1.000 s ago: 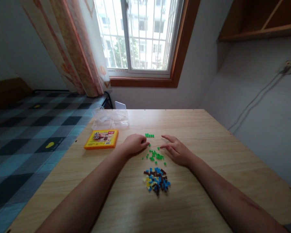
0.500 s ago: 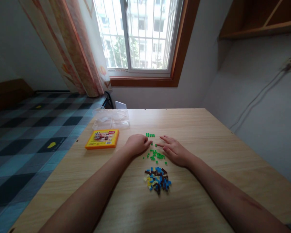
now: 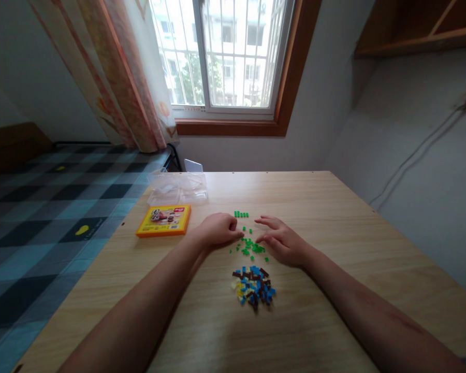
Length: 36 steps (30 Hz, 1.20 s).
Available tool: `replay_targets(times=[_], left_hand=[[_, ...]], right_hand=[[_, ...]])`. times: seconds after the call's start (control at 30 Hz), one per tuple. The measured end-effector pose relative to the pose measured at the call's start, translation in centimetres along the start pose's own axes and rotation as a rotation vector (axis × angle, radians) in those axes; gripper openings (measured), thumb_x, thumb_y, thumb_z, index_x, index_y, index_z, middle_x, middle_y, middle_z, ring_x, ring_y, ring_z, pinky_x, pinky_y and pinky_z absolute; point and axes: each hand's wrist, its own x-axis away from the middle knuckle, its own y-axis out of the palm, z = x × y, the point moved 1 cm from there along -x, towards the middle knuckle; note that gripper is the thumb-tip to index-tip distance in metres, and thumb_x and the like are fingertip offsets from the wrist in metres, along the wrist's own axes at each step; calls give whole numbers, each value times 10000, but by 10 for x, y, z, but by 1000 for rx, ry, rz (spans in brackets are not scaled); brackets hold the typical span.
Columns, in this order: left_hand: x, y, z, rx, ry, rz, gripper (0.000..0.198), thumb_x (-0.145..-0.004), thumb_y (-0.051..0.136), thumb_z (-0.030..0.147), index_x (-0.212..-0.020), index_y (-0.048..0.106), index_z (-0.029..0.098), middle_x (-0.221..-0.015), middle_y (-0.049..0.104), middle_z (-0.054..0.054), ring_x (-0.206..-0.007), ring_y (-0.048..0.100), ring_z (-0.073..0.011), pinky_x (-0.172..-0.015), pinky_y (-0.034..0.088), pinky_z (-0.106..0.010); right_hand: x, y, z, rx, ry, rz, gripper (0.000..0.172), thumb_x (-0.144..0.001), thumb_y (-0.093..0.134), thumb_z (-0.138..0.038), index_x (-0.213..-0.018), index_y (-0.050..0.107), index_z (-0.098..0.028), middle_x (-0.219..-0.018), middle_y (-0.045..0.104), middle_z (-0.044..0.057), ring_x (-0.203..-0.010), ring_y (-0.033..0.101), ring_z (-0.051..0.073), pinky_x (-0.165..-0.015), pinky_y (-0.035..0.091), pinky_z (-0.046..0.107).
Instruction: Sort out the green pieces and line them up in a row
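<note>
My left hand (image 3: 218, 229) rests on the table with its fingers curled in and one digit stretched towards a loose pile of small green bricks (image 3: 252, 246); no brick shows in it. On the pile's other side is my right hand (image 3: 281, 239), open, fingers spread, its lower fingertips at the edge of the pile. Two separate green bricks (image 3: 250, 231) lie between the hands. Beyond them several green bricks (image 3: 241, 214) stand in a short row. Nearer to me lies a mixed heap of blue, brown and yellow bricks (image 3: 256, 287).
A yellow-orange box (image 3: 163, 221) with a printed top lies left of my left hand. Behind it sits a clear plastic tray (image 3: 178, 189). All rest on a wooden table (image 3: 314, 321); a bed (image 3: 62, 207) adjoins its left side, a wall its right.
My left hand's outstretched tip has drawn back from the separate green brick beside it. My right fingertips have moved from the other separate brick nearer to the green pile.
</note>
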Motion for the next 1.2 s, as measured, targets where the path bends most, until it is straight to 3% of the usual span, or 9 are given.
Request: replay_targets(times=[0.23,0.43,0.6,0.73,1.2], left_hand=[[-3,2,-6,2,28,-35,299,-770,597,491,-706,617,199,-718,642,-44,-611,476,-161,-591,327,-291],[-4,0,-8,35,91,-99,416,-785,575,598,-703,620,193,-727,646,-46,-630,510,-164,-587,347,-292],[1,-4,1,-32,128,-136,462,-759,589,658,-796,660,203,-903,678,-95,-830,568,-232,-715,426,-319],[4,-4,7,-85,112,-144,500,-729,611,688,-856,669,207,-968,664,-118,-910,563,-264,-774,442,-341],[3,-9,3,-75,147,-203,470,-705,643,649,-851,647,203,-961,636,-83,-889,566,-236,-745,440,-321]], right_hand=[[1,-4,-6,-21,-18,-53,392,-1014,428,-441,-1052,777,-267,-1456,538,92,-1417,395,311,-1142,334,565],[1,-2,-8,-3,-82,-92,314,-987,502,-428,-1136,750,-305,-1513,480,62,-1433,370,315,-1150,321,574],[1,0,-16,43,-115,-165,295,-955,565,-436,-1175,733,-333,-1551,432,34,-1461,327,316,-1161,304,576],[1,-1,-19,38,-112,-171,264,-953,570,-429,-1099,763,-324,-1555,427,29,-1464,324,319,-1157,314,573],[2,0,-17,65,-125,-203,304,-949,584,-432,-1203,720,-335,-1598,352,27,-1483,280,334,-1167,283,597]])
